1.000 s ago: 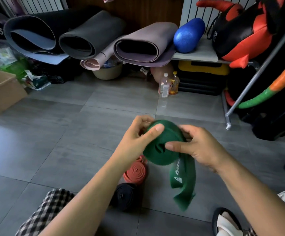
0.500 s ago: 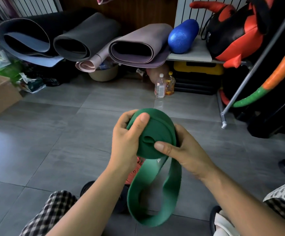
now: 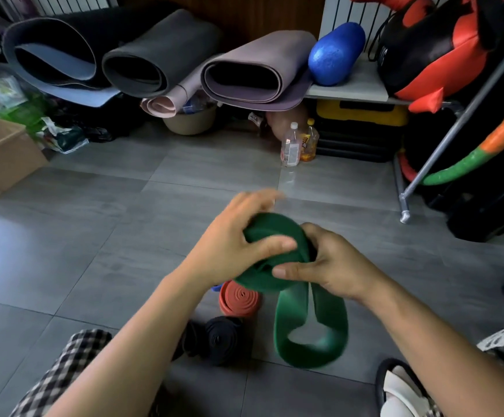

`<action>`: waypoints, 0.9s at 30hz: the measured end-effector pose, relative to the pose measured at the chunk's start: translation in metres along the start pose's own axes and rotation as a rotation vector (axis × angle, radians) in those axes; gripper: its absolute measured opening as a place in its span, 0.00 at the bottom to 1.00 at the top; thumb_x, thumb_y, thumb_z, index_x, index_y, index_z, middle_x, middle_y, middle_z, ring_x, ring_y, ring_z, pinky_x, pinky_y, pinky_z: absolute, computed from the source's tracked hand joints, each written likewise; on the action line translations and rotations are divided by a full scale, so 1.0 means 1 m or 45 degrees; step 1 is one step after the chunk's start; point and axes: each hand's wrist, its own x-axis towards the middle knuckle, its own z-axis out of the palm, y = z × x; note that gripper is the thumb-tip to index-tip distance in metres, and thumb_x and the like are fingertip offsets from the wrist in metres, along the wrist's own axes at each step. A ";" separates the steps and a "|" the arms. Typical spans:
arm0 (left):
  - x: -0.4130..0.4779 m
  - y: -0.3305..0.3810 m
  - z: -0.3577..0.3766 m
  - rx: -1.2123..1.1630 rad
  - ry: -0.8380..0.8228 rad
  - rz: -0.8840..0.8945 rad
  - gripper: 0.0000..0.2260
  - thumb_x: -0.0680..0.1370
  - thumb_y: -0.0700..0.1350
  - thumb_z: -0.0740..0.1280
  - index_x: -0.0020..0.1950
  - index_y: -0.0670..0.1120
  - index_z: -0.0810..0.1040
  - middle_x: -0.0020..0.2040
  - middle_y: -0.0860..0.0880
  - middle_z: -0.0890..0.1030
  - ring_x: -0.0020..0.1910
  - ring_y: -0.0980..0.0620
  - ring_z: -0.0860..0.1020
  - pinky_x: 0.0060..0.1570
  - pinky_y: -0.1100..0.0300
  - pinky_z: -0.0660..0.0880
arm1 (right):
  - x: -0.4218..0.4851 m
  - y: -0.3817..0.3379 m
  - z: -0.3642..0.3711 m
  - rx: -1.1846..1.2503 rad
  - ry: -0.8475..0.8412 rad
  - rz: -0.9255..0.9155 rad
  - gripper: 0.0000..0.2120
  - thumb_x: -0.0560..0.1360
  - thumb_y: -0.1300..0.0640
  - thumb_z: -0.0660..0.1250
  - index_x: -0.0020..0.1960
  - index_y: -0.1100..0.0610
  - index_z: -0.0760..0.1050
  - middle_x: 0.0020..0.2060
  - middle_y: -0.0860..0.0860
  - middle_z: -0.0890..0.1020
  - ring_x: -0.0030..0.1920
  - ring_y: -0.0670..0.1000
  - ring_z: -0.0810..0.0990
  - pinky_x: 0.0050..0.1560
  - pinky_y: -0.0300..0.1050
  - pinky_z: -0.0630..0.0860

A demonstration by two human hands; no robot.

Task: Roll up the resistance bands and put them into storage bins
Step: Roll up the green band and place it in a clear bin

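Green resistance band (image 3: 277,233), half coiled, is gripped by curled fingers (image 3: 256,200) of left hand (image 3: 229,248) and right hand (image 3: 338,266), its loose loop (image 3: 310,356) hung below the coil, nearer the right hand.

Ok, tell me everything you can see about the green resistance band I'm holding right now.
The wide, flat, dark green rubbery resistance band is partly wound into a thick coil, held in the air above the grey tiled floor. The left hand grips the coil with its thumb across the face; the right hand pinches it from the other side. The unwound rest hangs below as a loose, motion-blurred loop.
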 end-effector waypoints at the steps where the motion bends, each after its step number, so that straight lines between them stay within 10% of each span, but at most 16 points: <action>1: -0.002 0.000 0.000 0.085 -0.114 0.017 0.24 0.64 0.64 0.66 0.58 0.59 0.74 0.53 0.56 0.76 0.52 0.63 0.74 0.53 0.69 0.70 | -0.001 -0.001 0.001 -0.077 -0.054 -0.008 0.21 0.63 0.56 0.77 0.51 0.55 0.73 0.46 0.51 0.82 0.48 0.51 0.82 0.52 0.53 0.78; 11: -0.005 0.016 0.004 -0.559 0.312 -0.275 0.16 0.60 0.51 0.78 0.44 0.54 0.79 0.38 0.58 0.83 0.39 0.59 0.80 0.43 0.63 0.79 | -0.012 0.012 -0.026 -0.018 -0.200 0.108 0.34 0.59 0.55 0.78 0.60 0.47 0.66 0.54 0.45 0.78 0.53 0.41 0.78 0.54 0.41 0.77; 20: -0.006 0.013 -0.021 -0.884 0.629 -0.397 0.10 0.63 0.48 0.72 0.44 0.50 0.79 0.35 0.54 0.83 0.35 0.56 0.80 0.36 0.62 0.78 | -0.014 0.067 -0.015 -0.220 -0.101 0.221 0.10 0.68 0.64 0.72 0.42 0.51 0.76 0.37 0.45 0.81 0.38 0.40 0.80 0.40 0.32 0.74; 27: -0.007 0.007 -0.036 -0.992 0.776 -0.427 0.09 0.67 0.49 0.69 0.43 0.47 0.80 0.36 0.52 0.83 0.36 0.54 0.80 0.38 0.60 0.79 | -0.021 0.093 -0.013 -0.401 -0.097 0.266 0.08 0.70 0.58 0.69 0.47 0.49 0.74 0.41 0.46 0.81 0.43 0.47 0.80 0.44 0.40 0.73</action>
